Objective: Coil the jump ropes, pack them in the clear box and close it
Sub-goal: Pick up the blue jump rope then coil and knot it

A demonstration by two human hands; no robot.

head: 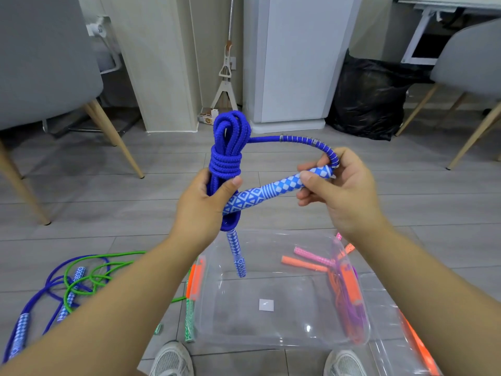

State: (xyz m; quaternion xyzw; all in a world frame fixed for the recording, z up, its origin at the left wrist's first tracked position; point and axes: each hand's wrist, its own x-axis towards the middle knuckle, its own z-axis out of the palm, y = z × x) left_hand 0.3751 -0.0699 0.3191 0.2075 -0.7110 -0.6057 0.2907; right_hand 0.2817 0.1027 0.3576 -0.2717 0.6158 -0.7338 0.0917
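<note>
Nearest the person, two grey shoes (170, 359) stand on the floor at the near edge of the clear box (271, 340), which sits open below both hands. Left of the box, under the left forearm, loose blue and green ropes (81, 275) lie tangled on the floor. Pink and orange ropes (311, 260) lie at the box's right side, below the right wrist. Above the box, the left hand (202, 204) grips the coiled blue rope (227, 147), its fingers (233, 183) curled round the bundle just under the wrapped turns. A hanging handle (240, 256) drops from the coil toward the box. The right hand (344, 191) pinches the second handle (271, 191) near its rope end, fingers clamped on it. The lower end of this handle meets the coil's bottom loop beside the left palm. Beyond the hands stand grey chairs (40, 63) and a black bag (371, 96).
</note>
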